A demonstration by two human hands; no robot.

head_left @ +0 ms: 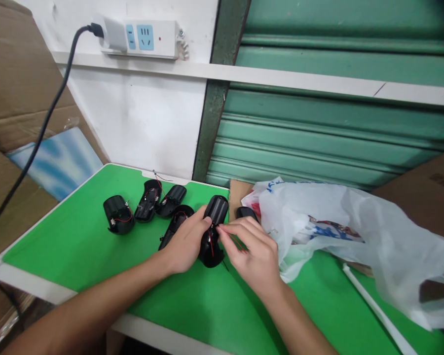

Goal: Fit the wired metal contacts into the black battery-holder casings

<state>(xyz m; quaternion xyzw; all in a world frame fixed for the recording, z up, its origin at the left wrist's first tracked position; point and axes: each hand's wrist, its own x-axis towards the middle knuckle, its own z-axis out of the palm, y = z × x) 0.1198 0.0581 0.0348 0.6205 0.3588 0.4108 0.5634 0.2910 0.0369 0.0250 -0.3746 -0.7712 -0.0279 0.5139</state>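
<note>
My left hand (pixel 187 241) is closed around a black plastic battery housing (pixel 217 209), with its thumb on the near side. The housing has a ribbed upper part, a rounded glossy lower end and a red wire across it. My right hand (pixel 255 249) pinches a thin wire at the housing's right edge; the fingertips partly hide it. Red strands (pixel 239 242) show beneath those fingers, and a dark wire end sticks out below. Another black housing (pixel 172 228) lies partly hidden behind my left hand.
More black housings with red wires, one at far left (pixel 118 215) and others (pixel 148 201) beside it, lie on the green tabletop (pixel 70 251). A white plastic bag (pixel 318 207) and a white strip (pixel 377 308) are at right. A black cable (pixel 52 108) hangs at left.
</note>
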